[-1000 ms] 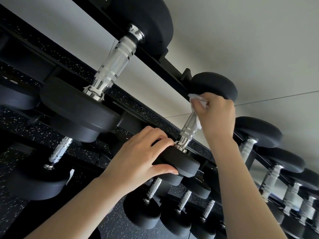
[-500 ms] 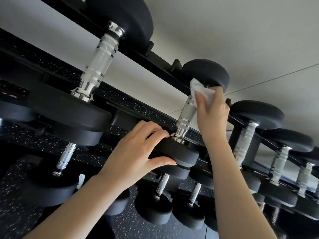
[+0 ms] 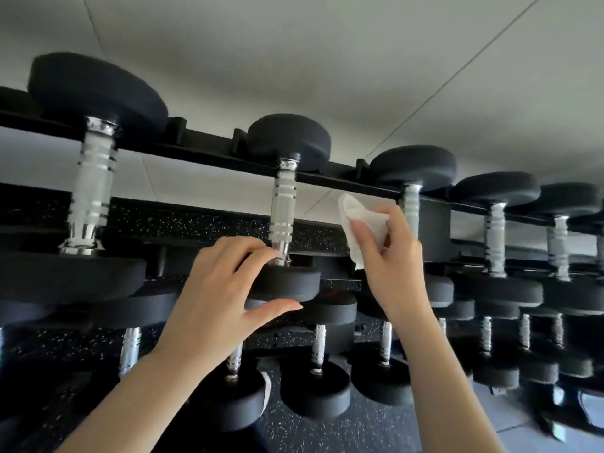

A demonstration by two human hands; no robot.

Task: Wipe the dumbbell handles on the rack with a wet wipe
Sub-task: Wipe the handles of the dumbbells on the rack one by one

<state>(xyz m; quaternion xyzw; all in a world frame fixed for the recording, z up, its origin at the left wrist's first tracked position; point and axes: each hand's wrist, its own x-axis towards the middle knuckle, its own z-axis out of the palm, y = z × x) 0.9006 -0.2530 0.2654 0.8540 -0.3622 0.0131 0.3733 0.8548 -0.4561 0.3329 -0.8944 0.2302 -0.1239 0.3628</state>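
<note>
Right of the right fingers [image 3: 394, 220], which are pinching the wet wipe [image 3: 354, 220] clear, several handles [image 3: 495, 237] are probably waiting; left fingers [image 3: 242, 250] are gripping a dumbbell head [image 3: 287, 282].

A pale wall [image 3: 327, 60] stands above a speckled black floor [image 3: 327, 433].

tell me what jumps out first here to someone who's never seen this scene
The white wet wipe bunched in the right hand, mid-frame, stands out against the black rack. It is held to the right of the chrome handle, not on it. Just left, the left hand grips the near head of that dumbbell, and the other dumbbells line the top rail off to the right.
</note>
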